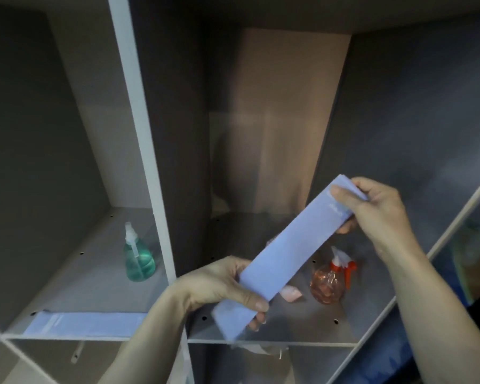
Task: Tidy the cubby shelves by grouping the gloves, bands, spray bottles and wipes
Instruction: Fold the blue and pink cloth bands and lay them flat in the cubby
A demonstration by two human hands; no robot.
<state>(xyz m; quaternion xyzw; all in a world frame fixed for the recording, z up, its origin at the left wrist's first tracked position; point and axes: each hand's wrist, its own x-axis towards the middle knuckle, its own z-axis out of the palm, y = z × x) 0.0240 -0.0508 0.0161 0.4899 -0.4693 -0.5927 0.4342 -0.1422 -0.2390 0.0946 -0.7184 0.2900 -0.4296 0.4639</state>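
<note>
A long lavender-blue band [294, 245] stretches diagonally in front of the middle cubby. My left hand [219, 284] grips its lower end and my right hand [377, 206] pinches its upper end. A second lavender-blue band [86, 324] lies flat along the front edge of the left cubby floor. A green spray bottle [137, 259] stands in the left cubby. An orange spray bottle [330, 278] stands on the middle cubby floor, partly behind the held band. A small pink item [290, 293] lies beside it.
A grey upright divider [147, 151] separates the left and middle cubbies. A brown back panel [283, 120] closes the middle cubby. Lower cubbies [261, 364] show below the shelf edge, with something pale inside. A slanted shelf edge [438, 245] runs at the right.
</note>
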